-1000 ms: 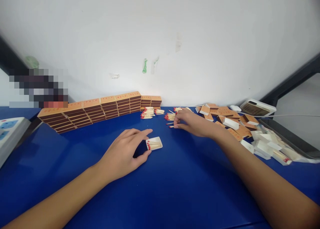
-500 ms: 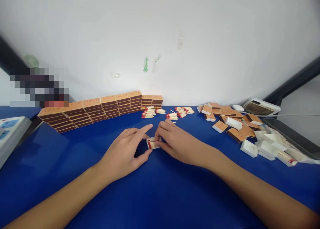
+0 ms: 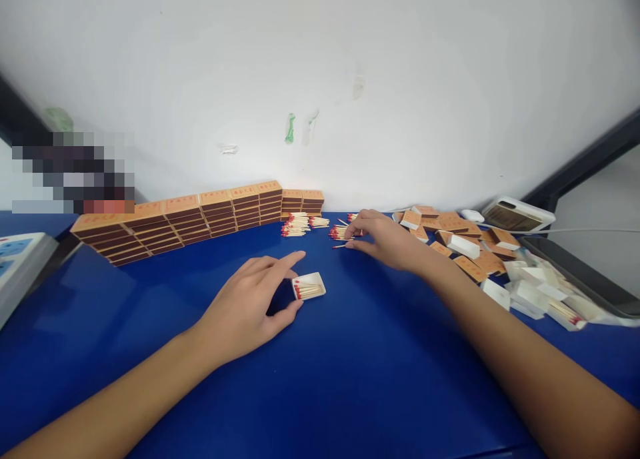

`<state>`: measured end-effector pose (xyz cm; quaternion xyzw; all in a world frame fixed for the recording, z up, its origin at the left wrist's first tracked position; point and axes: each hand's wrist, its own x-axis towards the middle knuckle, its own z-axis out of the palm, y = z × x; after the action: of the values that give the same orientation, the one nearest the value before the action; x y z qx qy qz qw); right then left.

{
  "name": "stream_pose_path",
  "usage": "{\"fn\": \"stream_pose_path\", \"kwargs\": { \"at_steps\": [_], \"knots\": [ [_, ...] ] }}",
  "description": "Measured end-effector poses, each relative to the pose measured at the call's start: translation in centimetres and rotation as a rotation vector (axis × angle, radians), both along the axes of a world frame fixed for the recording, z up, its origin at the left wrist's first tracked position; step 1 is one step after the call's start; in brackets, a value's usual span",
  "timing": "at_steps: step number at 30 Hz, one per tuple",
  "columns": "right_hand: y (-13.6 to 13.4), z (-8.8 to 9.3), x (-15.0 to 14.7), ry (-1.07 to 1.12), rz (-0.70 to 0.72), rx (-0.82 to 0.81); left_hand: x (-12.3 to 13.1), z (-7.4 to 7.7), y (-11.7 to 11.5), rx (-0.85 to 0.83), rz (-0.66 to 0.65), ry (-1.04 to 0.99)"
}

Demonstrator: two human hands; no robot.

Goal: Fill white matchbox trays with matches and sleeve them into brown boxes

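Note:
A white matchbox tray (image 3: 316, 277) lies on the blue table with several red-tipped matches (image 3: 309, 291) in its near part. My left hand (image 3: 255, 299) is around the tray's left end, thumb against the near corner and index finger raised above it; its other fingertips are partly hidden behind the tray. Further back, my right hand (image 3: 383, 239) reaches into the loose matches (image 3: 338, 232), thumb and fingers bent together around some of them. How many it grips is hidden. One single match (image 3: 340, 247) lies beside the thumb tip.
A row of stacked matchboxes (image 3: 187, 219) runs along the wall on the left. Another match pile (image 3: 296, 224) lies at its end. Orange sleeves (image 3: 470, 268) and white trays (image 3: 527, 297) are heaped at right, near a phone (image 3: 583, 275) and a white device (image 3: 520, 213).
My right hand has left the tray and moved back and right to the loose matches. More of the tray's inside now shows. My left hand has stayed at the tray.

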<state>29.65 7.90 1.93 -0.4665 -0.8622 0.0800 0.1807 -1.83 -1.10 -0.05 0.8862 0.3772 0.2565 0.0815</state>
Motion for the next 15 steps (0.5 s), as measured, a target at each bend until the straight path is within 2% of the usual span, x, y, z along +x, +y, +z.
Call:
{"fn": "stream_pose_path", "kwargs": {
  "at_steps": [8,15],
  "knots": [
    [0.23,-0.50,-0.04,-0.033,0.007,0.016,-0.05,0.04,-0.08,0.015,0.003,0.001],
    [0.04,-0.50,-0.47,0.000,0.034,-0.041,-0.03,0.00,-0.12,0.019,-0.008,0.002]
  ]
}}
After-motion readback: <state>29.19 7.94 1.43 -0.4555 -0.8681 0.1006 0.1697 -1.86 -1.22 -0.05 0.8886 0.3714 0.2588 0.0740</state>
